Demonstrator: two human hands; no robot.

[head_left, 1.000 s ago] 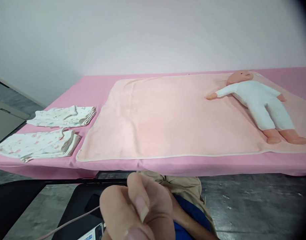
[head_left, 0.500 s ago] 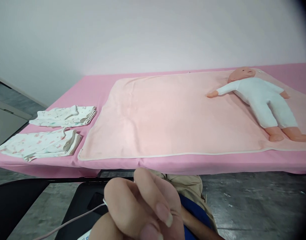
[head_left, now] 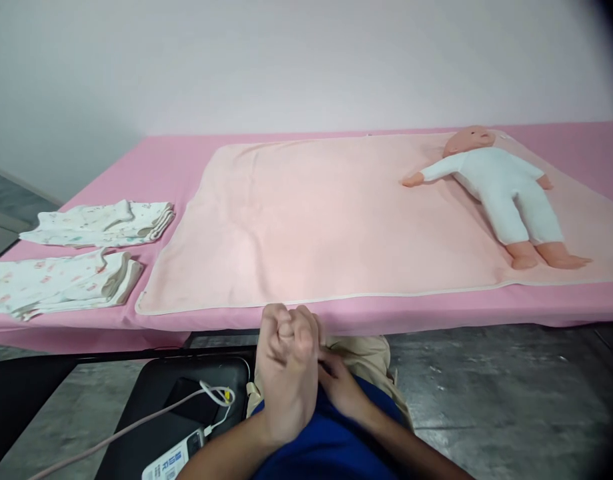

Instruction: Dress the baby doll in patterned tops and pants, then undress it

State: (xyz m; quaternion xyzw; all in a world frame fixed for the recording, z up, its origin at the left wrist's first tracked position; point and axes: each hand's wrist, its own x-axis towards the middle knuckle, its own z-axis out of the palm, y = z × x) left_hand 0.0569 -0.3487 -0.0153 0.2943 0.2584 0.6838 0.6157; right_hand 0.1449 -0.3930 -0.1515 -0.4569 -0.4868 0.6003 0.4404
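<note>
My left hand (head_left: 289, 363) is raised in front of my body, its fingers curled into a fist, with no object showing in it. Behind it and lower, my right hand (head_left: 342, 387) rests near my lap; its fingers are mostly hidden by the left hand. Both hands are short of the near edge of the bed, which has a pink cover (head_left: 436, 313). On that cover lies a pale peach blanket (head_left: 306, 220). A baby doll (head_left: 496, 183) in a white suit is on its back at the blanket's right side, arms spread.
Two folded patterned cloths lie at the bed's left: a farther cloth (head_left: 101, 225) and a nearer cloth (head_left: 61, 283). Below, a black seat (head_left: 141, 393) carries a white power bank (head_left: 173, 460) with a cable (head_left: 136, 423). A plain wall (head_left: 306, 60) stands behind.
The close-up fist has drawn away from the camera and now appears smaller and farther off. My right hand has come into sight behind it. The view has shifted slightly.
</note>
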